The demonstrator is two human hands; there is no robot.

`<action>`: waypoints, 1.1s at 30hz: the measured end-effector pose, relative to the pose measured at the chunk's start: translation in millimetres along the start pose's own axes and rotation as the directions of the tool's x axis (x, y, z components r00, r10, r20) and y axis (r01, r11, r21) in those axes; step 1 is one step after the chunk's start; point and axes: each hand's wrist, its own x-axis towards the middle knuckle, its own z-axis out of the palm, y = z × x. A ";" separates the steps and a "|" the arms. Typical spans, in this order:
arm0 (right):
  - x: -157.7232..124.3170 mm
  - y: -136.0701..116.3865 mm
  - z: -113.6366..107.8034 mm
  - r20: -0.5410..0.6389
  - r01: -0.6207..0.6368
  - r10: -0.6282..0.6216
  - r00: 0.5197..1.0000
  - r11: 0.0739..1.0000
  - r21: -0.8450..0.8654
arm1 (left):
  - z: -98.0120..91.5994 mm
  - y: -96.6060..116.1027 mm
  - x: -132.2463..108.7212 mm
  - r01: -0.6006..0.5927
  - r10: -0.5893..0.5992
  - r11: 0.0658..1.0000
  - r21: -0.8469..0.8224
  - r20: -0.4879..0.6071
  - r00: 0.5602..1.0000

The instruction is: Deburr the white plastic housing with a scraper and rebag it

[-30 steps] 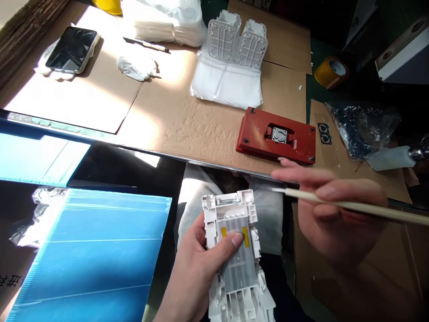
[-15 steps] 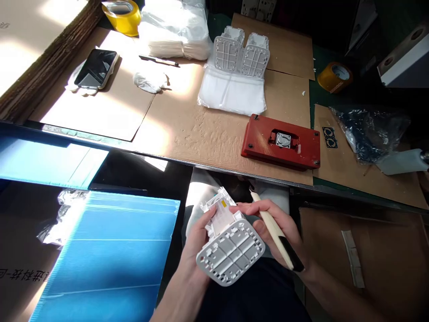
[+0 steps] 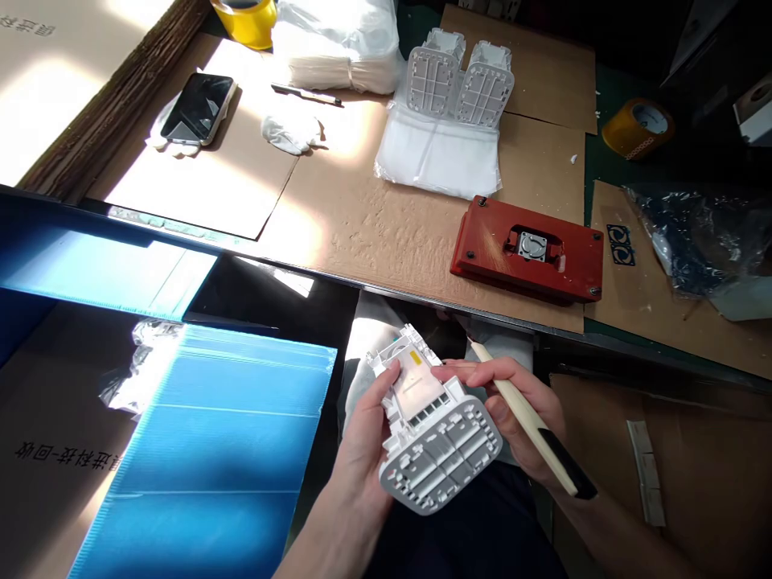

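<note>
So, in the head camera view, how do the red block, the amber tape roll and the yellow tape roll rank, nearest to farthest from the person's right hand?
From the right hand:
1. Red block, straight ahead on the cardboard.
2. Amber tape roll, farther ahead, to the right.
3. Yellow tape roll, far ahead, to the left, at the top of the view.

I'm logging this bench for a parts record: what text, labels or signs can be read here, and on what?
Lower-left cardboard: "科技-回收", earlier characters unclear.
Top-left cardboard: Chinese characters, too blurred to read.
Yellow label on the white plastic housing: too small to read.
Yellow tape roll: too small to read.
Right-hand cardboard: dark printed symbols, no readable words.
</note>
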 end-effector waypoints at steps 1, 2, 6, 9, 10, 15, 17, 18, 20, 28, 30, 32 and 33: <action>-0.1 0.1 -0.7 0.006 0.016 -0.016 1.000 1.000 -0.001 | 0.5 0.1 -0.9 -0.011 0.011 1.000 0.016 -0.003 1.000; 0.0 0.0 -1.2 0.011 0.031 -0.030 0.999 0.999 -0.012 | 1.6 0.2 -2.5 -0.019 0.019 0.999 0.027 -0.006 1.000; 0.7 -1.3 -2.3 0.035 0.071 -0.069 0.997 0.995 -0.074 | 10.6 0.2 -13.4 -0.048 0.047 0.999 -0.004 -0.090 0.995; 1.5 -2.3 -4.0 0.056 0.077 -0.073 0.996 0.994 -0.072 | 12.6 0.4 -17.3 -0.037 0.031 0.990 -0.133 -0.050 0.998; 1.8 -2.7 -5.2 0.068 0.074 -0.068 0.995 0.994 -0.075 | 11.0 0.6 -16.8 -0.053 0.050 0.988 -0.143 -0.021 0.999; 5.4 -9.5 -12.2 -0.026 0.098 -0.103 0.994 0.983 -0.152 | -1.6 3.2 -11.1 -0.287 0.287 0.958 0.010 0.050 0.957; 7.6 -15.2 -11.3 -0.062 0.091 -0.105 0.993 0.978 -0.189 | -2.5 4.9 -12.6 -0.341 0.340 0.940 0.028 0.047 0.939; 8.7 -18.1 -9.7 -0.061 0.088 -0.102 0.993 0.975 -0.202 | -1.8 5.7 -14.4 -0.360 0.358 0.932 0.035 0.050 0.932; 10.1 -23.1 -5.3 -0.043 0.110 -0.121 0.992 0.971 -0.211 | 0.3 6.6 -18.6 -0.385 0.382 0.921 0.058 0.065 0.922; 9.0 -25.4 3.8 0.016 0.148 -0.148 0.989 0.961 -0.233 | 4.2 7.8 -23.8 -0.442 0.439 0.895 0.054 0.060 0.896; 9.0 -25.1 3.9 0.014 0.148 -0.149 0.989 0.960 -0.236 | 4.4 7.2 -23.7 -0.447 0.446 0.894 0.040 0.037 0.894; 9.2 -24.8 4.1 0.006 0.132 -0.135 0.991 0.964 -0.233 | 4.2 6.1 -23.8 -0.452 0.452 0.891 0.035 0.022 0.892; 9.3 -24.7 4.3 0.001 0.123 -0.126 0.992 0.967 -0.223 | 4.1 5.7 -23.8 -0.457 0.456 0.889 0.037 0.016 0.890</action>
